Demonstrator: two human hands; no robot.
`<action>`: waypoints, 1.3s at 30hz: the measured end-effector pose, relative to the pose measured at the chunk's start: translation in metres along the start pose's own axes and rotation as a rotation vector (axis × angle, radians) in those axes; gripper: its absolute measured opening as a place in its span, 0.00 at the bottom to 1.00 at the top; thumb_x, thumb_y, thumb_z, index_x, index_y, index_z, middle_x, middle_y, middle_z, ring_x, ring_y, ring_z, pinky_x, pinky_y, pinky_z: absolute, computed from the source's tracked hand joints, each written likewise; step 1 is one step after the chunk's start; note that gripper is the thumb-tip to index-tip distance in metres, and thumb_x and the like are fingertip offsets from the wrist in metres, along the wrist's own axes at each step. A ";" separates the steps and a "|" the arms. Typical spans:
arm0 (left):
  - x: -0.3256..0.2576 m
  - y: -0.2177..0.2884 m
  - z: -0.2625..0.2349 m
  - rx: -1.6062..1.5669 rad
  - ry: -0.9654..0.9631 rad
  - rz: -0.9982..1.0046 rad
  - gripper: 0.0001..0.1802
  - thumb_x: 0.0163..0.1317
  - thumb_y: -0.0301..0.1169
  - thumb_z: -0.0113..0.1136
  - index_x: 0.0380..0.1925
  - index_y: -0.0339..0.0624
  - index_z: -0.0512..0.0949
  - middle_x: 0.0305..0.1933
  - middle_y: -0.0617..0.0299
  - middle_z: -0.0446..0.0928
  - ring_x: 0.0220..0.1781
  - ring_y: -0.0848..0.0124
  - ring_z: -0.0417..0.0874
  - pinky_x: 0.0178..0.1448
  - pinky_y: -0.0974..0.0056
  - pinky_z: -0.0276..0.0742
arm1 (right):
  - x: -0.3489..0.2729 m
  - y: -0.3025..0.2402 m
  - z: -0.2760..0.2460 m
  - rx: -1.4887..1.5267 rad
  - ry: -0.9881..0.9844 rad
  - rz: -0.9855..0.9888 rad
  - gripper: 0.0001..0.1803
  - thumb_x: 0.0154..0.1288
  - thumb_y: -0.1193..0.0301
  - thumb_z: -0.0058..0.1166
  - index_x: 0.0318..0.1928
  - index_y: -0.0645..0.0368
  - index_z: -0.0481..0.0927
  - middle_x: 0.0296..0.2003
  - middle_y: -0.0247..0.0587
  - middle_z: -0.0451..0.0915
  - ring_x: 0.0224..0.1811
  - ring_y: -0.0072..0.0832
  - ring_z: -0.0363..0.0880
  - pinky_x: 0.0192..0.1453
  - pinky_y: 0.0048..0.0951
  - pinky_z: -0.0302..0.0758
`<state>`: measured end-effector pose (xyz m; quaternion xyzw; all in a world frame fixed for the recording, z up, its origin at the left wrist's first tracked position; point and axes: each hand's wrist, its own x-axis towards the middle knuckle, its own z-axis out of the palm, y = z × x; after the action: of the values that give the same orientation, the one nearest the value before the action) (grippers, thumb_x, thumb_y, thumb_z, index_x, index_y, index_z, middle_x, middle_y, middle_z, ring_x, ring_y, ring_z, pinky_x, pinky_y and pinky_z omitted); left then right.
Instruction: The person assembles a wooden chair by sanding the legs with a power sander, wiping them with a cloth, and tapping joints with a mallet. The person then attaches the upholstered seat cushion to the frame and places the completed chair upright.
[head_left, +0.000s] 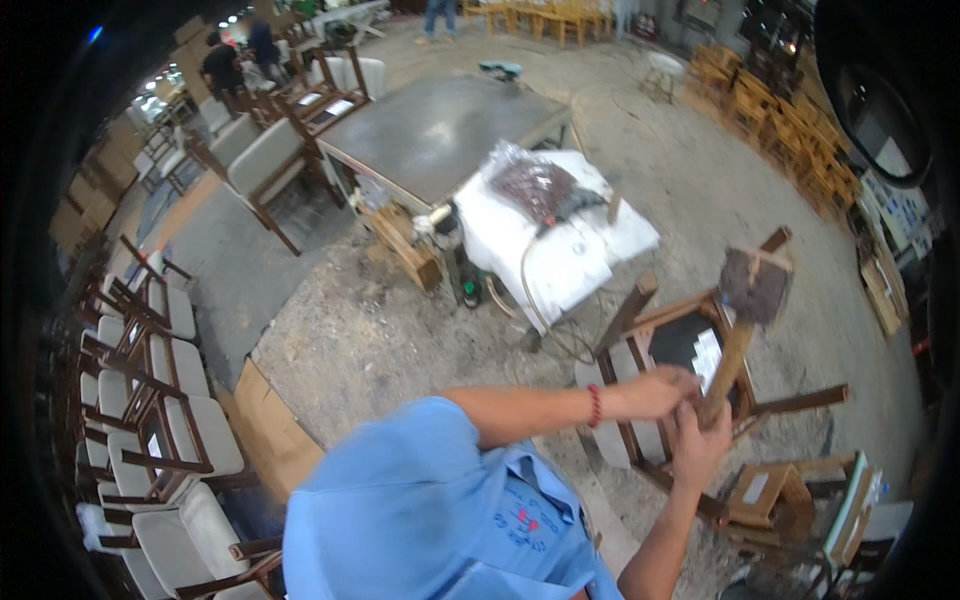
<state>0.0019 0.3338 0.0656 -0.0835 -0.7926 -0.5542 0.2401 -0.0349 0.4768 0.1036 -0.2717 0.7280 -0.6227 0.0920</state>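
My right hand is wrapped round the wooden handle of a mallet, whose dark, blocky head points up and away. Close beside it, my left hand, with a red bracelet at the wrist, has its fingers drawn together by the handle; what they hold, if anything, is hidden. Below both hands lies an upturned chair with a dark brown wooden frame, legs sticking outward and a white label on its black underside. Part of its pale upholstery shows to the left of my hands.
Ahead stands a metal-topped table. A white-covered stand bears a plastic bag of brown pieces and a hose. Pale-seated chairs line the left. A small wooden stool is at lower right. People stand far left.
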 end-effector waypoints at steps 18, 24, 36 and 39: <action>-0.001 -0.064 -0.118 -0.073 0.381 -0.193 0.14 0.70 0.33 0.56 0.53 0.41 0.76 0.43 0.68 0.78 0.26 0.86 0.66 0.27 0.77 0.63 | 0.037 -0.005 0.046 0.467 -0.096 0.556 0.12 0.71 0.64 0.51 0.42 0.59 0.70 0.25 0.36 0.72 0.12 0.17 0.64 0.12 0.22 0.59; 0.030 -0.099 -0.140 -0.705 0.163 -0.477 0.18 0.71 0.32 0.56 0.57 0.37 0.75 0.53 0.66 0.77 0.22 0.85 0.63 0.24 0.78 0.60 | 0.023 -0.010 0.016 0.435 -0.162 0.541 0.14 0.74 0.61 0.47 0.45 0.60 0.70 0.24 0.36 0.70 0.13 0.19 0.65 0.13 0.22 0.60; 0.034 -0.106 -0.132 -0.697 0.190 -0.440 0.17 0.71 0.32 0.55 0.56 0.36 0.76 0.56 0.64 0.76 0.23 0.87 0.65 0.23 0.80 0.61 | 0.013 -0.015 -0.021 0.051 -0.243 0.479 0.14 0.73 0.62 0.49 0.45 0.62 0.74 0.24 0.32 0.72 0.14 0.16 0.66 0.16 0.20 0.62; 0.031 -0.111 -0.131 -0.695 0.209 -0.420 0.18 0.71 0.32 0.55 0.57 0.35 0.75 0.53 0.65 0.77 0.22 0.87 0.66 0.23 0.79 0.61 | 0.023 -0.034 -0.018 -0.052 -0.271 0.401 0.18 0.73 0.62 0.50 0.54 0.63 0.74 0.25 0.33 0.73 0.18 0.16 0.69 0.22 0.19 0.66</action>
<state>-0.0317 0.1675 0.0223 0.0605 -0.5296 -0.8311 0.1585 -0.0527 0.4782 0.1447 -0.2050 0.7643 -0.5308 0.3035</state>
